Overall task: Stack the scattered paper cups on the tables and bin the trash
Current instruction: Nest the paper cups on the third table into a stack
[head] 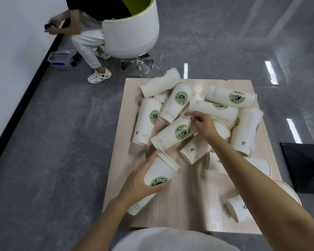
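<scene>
Eleven white paper cups with round green "Enjoy Life Coffee" logos can be made out on the pale wood-grain square table (188,196). The right forearm crosses two of them at the lower right, so that count is not certain. All lie on their sides, most in a loose heap across the upper and right part of the tabletop.

Two crumpled wads of white paper show. One paper wad (160,97) is wedged among the cups at the top of the heap. The other wad (252,148) lies against a cup at the right edge.

The left hand (140,180), in the lower centre of the frame, is wrapped around the middle of the near cup (159,175), thumb across the logo and index finger stretched along the side toward the rim. This cup is tilted, its open mouth facing up and to the right.

The right hand (201,124), at the centre, curls its fingers (188,114) over the wide end of the middle cup (174,133). That cup's narrow base points down-left and sits just beside the near cup's rim.

At the upper left a person sits in a white tub chair with green lining (134,33). A clear plastic box with a blue lid (59,58) stands on the grey glossy floor (53,160) nearby.
</scene>
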The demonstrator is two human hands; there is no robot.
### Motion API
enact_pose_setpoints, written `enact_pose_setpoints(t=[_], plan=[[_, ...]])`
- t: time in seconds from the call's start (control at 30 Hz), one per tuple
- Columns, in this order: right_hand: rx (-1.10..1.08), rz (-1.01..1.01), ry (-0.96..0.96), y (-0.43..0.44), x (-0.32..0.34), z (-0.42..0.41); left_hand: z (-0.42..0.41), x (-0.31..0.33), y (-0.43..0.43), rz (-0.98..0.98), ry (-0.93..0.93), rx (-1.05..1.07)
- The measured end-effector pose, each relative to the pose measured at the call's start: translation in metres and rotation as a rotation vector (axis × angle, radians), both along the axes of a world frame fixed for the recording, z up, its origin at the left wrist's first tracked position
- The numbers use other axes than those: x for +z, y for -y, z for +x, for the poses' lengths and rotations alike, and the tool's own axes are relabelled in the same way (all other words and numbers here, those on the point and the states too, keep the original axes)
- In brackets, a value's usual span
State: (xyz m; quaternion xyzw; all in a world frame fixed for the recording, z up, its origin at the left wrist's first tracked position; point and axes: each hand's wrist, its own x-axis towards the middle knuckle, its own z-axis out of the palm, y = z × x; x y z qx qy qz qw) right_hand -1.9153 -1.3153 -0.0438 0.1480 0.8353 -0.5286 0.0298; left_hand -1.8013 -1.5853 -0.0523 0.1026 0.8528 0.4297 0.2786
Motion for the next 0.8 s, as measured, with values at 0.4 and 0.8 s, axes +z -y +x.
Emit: enact_pose_setpoints(t=[0.4, 0.8], plan=[[-0.112, -0.136, -0.228, -0.01, 0.029, 0.026, 0.013, 0.005, 0.008, 0.019, -0.028, 0.019], [-0.038, -0.137, -0.27, 0.004, 0.039, 0.064, 0.006, 0.015, 0.01, 0.013, -0.107, 0.02]])
